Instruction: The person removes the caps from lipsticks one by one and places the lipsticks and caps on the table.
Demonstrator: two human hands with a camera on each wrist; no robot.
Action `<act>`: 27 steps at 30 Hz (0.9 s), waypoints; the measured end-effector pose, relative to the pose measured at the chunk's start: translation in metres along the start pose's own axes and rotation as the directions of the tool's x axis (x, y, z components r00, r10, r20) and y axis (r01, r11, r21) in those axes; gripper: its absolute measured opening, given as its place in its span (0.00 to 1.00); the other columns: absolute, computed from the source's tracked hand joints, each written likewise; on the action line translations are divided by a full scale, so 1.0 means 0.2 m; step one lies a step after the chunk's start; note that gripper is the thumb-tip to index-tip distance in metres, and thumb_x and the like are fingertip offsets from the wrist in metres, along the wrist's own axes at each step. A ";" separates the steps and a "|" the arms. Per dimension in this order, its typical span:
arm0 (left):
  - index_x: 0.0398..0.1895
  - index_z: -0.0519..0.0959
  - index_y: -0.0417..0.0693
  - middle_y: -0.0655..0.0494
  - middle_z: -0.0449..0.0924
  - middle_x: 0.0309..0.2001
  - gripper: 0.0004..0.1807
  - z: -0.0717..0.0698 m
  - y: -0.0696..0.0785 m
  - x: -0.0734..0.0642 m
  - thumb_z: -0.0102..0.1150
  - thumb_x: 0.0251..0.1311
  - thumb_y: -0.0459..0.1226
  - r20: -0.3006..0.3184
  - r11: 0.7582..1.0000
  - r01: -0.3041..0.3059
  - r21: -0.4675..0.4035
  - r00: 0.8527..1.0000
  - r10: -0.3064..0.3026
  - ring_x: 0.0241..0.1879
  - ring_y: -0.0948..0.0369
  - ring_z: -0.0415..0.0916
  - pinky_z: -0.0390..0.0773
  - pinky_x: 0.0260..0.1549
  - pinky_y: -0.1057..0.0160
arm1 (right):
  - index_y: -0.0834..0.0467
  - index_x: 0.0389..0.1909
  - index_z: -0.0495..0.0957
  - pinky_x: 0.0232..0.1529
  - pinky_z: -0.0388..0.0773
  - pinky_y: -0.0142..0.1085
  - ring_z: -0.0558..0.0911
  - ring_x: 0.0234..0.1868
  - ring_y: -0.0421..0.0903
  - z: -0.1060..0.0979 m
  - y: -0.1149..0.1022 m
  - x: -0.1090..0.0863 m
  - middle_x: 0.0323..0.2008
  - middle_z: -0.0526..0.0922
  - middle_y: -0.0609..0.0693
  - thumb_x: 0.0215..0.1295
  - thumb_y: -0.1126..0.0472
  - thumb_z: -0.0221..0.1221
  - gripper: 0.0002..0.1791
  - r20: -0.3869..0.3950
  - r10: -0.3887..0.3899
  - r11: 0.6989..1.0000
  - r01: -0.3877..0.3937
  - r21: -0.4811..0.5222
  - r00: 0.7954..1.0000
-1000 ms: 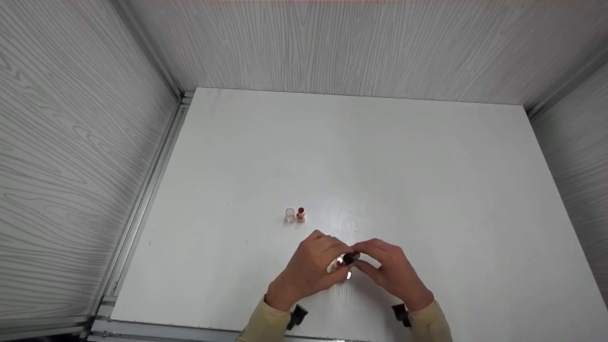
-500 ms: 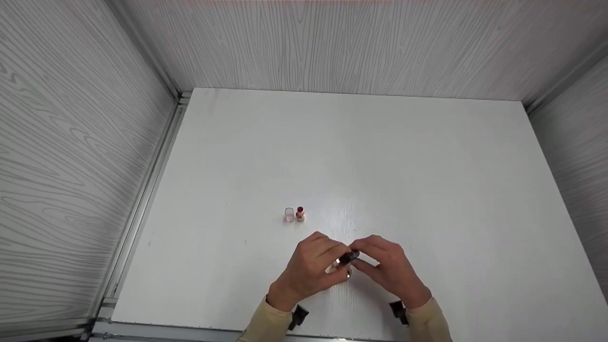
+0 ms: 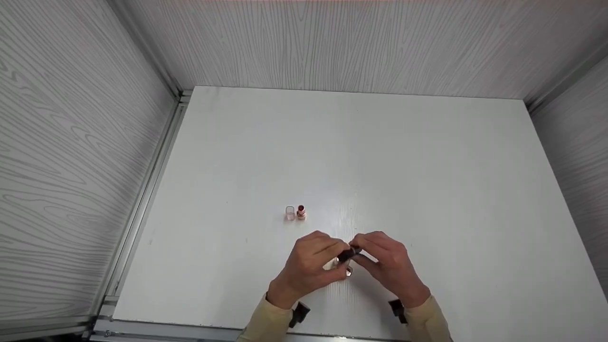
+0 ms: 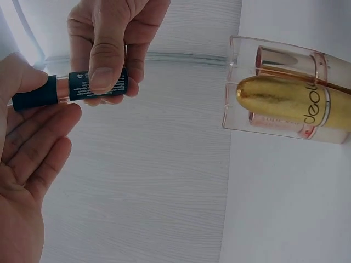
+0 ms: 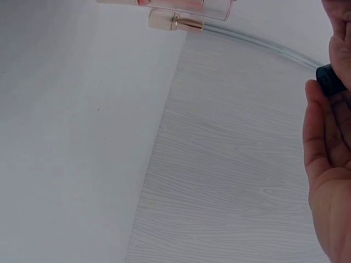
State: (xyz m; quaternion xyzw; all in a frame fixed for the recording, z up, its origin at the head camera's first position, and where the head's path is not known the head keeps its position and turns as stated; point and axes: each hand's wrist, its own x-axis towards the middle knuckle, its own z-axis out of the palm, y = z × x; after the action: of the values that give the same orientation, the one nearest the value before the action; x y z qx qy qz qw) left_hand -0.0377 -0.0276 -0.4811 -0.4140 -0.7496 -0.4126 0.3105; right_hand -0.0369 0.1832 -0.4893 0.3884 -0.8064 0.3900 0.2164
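In the left wrist view a dark lipstick tube (image 4: pixel 78 87) lies level between both hands, with a pale pinkish band between its two dark parts. My left hand (image 3: pixel 311 261) pinches one dark end between thumb and fingers. With thumb and fingertips, my right hand (image 3: pixel 389 263) grips the other part, which bears small white lettering. A gold lipstick (image 4: pixel 285 97) with black letters stands just beyond the hands, beside clear-cased lipsticks (image 4: pixel 285 60). Seen from the head, most of these are hidden below the left hand.
An uncapped rose-gold lipstick (image 3: pixel 301 213) stands on the white table (image 3: pixel 403 166), next to a clear cap (image 3: pixel 290 213). Wood-grained panels (image 3: pixel 304 47) close off the back and both sides. A metal rail (image 3: pixel 142 204) runs along the left edge.
Both hands have shifted up slightly, the right one a bit more. The dark tube between them has tilted and shows more of its length. The lipstick and cap behind stay put.
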 end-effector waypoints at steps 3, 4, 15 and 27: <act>0.38 0.85 0.43 0.56 0.87 0.34 0.11 0.00 0.00 0.00 0.71 0.49 0.30 -0.048 1.000 0.008 -0.003 0.999 -0.008 0.31 0.66 0.82 0.81 0.37 0.69 | 0.60 0.48 0.84 0.45 0.81 0.27 0.85 0.40 0.43 0.01 0.00 0.01 0.40 0.87 0.47 0.39 0.78 0.76 0.30 -0.014 0.005 1.000 -0.006 -0.012 1.000; 0.38 0.85 0.42 0.56 0.86 0.33 0.10 0.00 0.00 0.01 0.70 0.51 0.30 -0.069 1.000 0.013 -0.012 0.997 -0.014 0.31 0.65 0.82 0.81 0.36 0.69 | 0.60 0.47 0.84 0.45 0.81 0.27 0.85 0.40 0.43 0.01 0.00 0.01 0.40 0.87 0.47 0.38 0.78 0.76 0.30 -0.016 0.009 1.000 -0.009 -0.020 1.000; 0.39 0.84 0.39 0.50 0.85 0.33 0.06 -0.14 -0.07 0.07 0.65 0.59 0.31 -0.223 0.995 0.095 0.014 0.971 -0.089 0.33 0.59 0.82 0.83 0.35 0.66 | 0.56 0.38 0.84 0.49 0.77 0.22 0.85 0.36 0.41 -0.02 0.10 -0.07 0.34 0.88 0.45 0.46 0.70 0.76 0.18 -0.106 0.226 0.958 -0.241 -0.153 0.968; 0.37 0.83 0.44 0.56 0.84 0.31 0.11 -0.15 -0.18 0.08 0.70 0.48 0.30 -0.109 0.962 0.164 0.218 0.984 -0.144 0.34 0.58 0.78 0.74 0.31 0.59 | 0.59 0.41 0.85 0.48 0.76 0.20 0.84 0.34 0.41 -0.04 0.13 -0.10 0.35 0.88 0.47 0.41 0.76 0.76 0.23 -0.212 0.232 0.968 -0.248 -0.049 0.949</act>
State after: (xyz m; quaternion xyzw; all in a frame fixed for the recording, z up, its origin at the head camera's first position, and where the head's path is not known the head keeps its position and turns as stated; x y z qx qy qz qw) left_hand -0.0736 -0.0597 -0.4674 -0.2970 -0.8066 -0.3660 0.3567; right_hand -0.0454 0.2083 -0.5094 0.2366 -0.8352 0.4206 0.2637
